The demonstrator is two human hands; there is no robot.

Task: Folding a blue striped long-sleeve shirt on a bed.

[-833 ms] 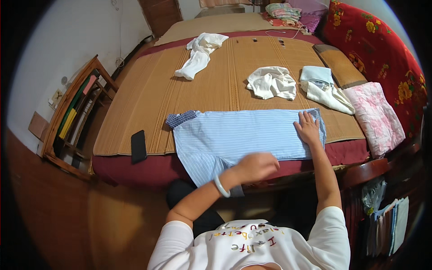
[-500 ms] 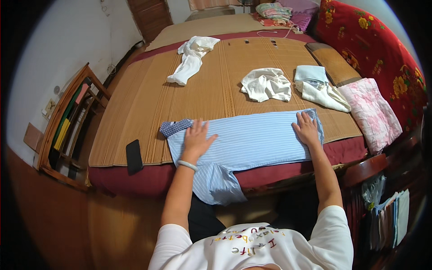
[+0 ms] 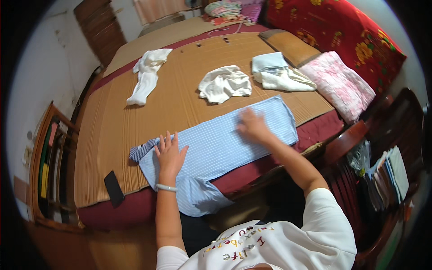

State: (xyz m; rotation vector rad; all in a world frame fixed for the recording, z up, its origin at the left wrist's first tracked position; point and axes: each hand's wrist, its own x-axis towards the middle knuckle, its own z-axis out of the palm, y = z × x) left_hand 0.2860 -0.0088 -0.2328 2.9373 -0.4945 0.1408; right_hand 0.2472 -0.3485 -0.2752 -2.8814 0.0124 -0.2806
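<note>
A light blue striped shirt (image 3: 216, 148) lies folded lengthwise along the near edge of the bed. Its dark patterned end (image 3: 145, 150) points left, and one sleeve (image 3: 200, 195) droops over the edge. My left hand (image 3: 170, 156) rests flat on the cloth near that patterned end, fingers spread, a pale bangle (image 3: 167, 187) at the wrist. Over the middle of the shirt is my right hand (image 3: 254, 127), blurred by motion, with its fingers stretched out and holding nothing. Whether it touches the fabric is hard to see.
White garments (image 3: 225, 84) (image 3: 148, 76) lie on the brown bed mat (image 3: 180, 103). Beyond the shirt's right end are folded clothes (image 3: 281, 74) and a pink-and-white bundle (image 3: 339, 85). A black phone (image 3: 114, 189) is at the near left, a wooden chair (image 3: 360, 180) at the right.
My right hand has moved left from the shirt's right end to its middle. My left hand stays near the patterned end. The whole view has turned and shifted.
</note>
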